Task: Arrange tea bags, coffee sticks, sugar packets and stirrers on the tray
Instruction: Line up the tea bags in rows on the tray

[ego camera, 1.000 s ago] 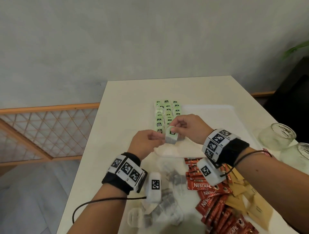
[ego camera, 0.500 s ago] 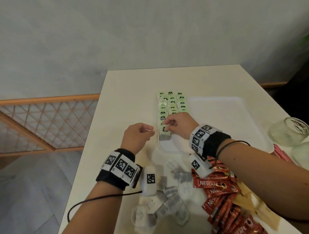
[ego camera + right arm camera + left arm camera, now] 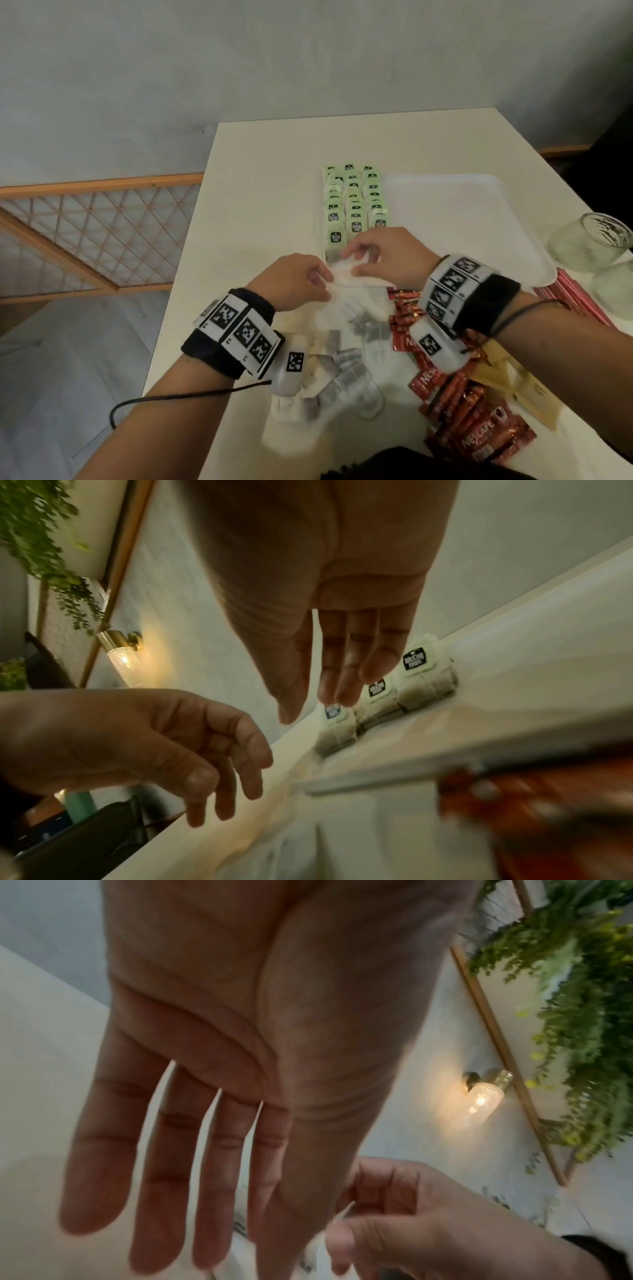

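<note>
Here we note the tray (image 3: 479,205) on the worktop (image 3: 274,164), its left side filled with three rows of green-tagged tea bags (image 3: 354,202). Both hands meet at the tray's near left corner. In the wrist views the left hand (image 3: 294,281) has fingers (image 3: 164,1150) straight and spread, holding nothing; the right hand (image 3: 387,257) likewise hangs with fingers (image 3: 346,669) extended just above the nearest bags. The head view is blurred there, so we cannot tell whether something thin passes between them. Loose tea bags (image 3: 342,370), red coffee sticks (image 3: 462,411), tan sugar packets (image 3: 513,383) and red stirrers (image 3: 575,301) wait on the worktop, off the tray. We judge the tea rows are nearly complete; to do this well, we would square the front bag against its neighbours, tag up, without nudging the rows behind.
</note>
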Available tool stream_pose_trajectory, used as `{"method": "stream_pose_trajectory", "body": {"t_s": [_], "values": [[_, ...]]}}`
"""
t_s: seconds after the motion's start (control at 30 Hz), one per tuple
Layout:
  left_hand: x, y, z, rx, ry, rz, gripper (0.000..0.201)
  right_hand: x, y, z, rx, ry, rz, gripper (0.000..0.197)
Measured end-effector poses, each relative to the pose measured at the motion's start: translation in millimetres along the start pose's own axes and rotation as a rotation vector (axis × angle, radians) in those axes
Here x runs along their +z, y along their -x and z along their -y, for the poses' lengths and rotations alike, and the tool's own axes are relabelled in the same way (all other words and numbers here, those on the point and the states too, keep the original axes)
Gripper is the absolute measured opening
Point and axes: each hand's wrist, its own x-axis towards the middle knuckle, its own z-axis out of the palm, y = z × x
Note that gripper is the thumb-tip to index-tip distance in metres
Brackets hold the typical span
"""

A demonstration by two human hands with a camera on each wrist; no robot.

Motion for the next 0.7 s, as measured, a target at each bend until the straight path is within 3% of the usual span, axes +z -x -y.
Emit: {"method": "stream_pose_trajectory", "body": {"t_s": [0.1,0.27,0.5,0.7], "values": [[8.0,16.6,-0.2,0.006,-0.092,0.118,0.035,7.0,34.9,-5.1,0.006,0.038,0.184,0.027],[22.9,32.3,4.8,-0.022,-0.229,0.145,0.049,22.1,60.3,-18.1,0.045,0.150,0.238,0.039],[26.7,29.9,2.6,-0.044,-0.361,0.130,0.013,20.1,70.2,-17.9,0.065,0.093,0.170,0.032],[21.4,31.3,-4.9,0.030,-0.268,0.077,0.013,2.0,83.2,-10.8,0.038,-0.031,0.140,0.023]]}}
